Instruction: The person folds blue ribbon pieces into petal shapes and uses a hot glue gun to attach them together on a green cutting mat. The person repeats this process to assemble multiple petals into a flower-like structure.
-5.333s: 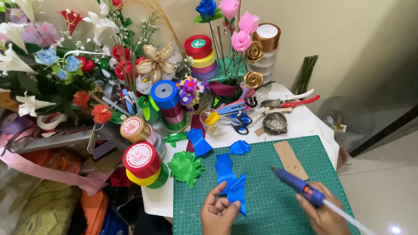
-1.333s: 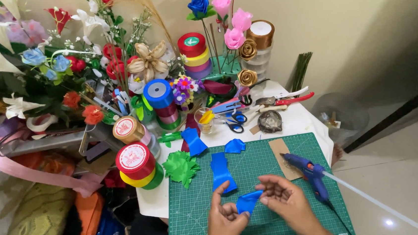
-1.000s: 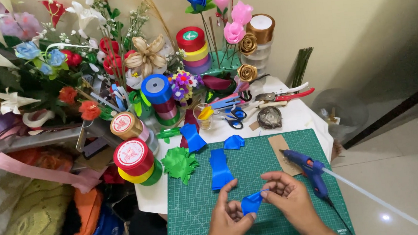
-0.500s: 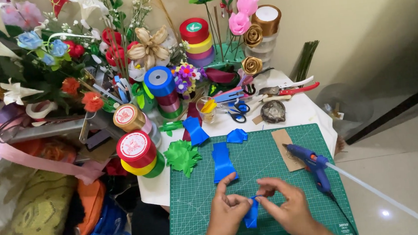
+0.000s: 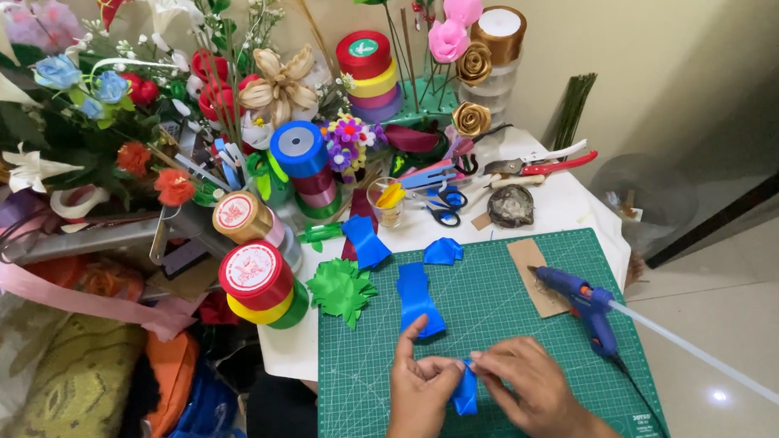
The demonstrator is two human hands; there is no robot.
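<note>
Pinching a small folded blue satin ribbon piece (image 5: 465,391) near the green cutting mat's (image 5: 509,330) front edge, left hand (image 5: 420,402) and right hand (image 5: 533,391) fingers closed on it; the fold may spring open if the grip slackens.

L hand (image 5: 422,394): fingers curled, thumb+index pinched, index tip up | R hand (image 5: 534,386): palm down, fingertips pinched, touching L | both low centre

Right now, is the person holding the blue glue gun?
No, the blue glue gun lies on the green cutting mat, while both hands pinch a small blue ribbon piece.
</note>
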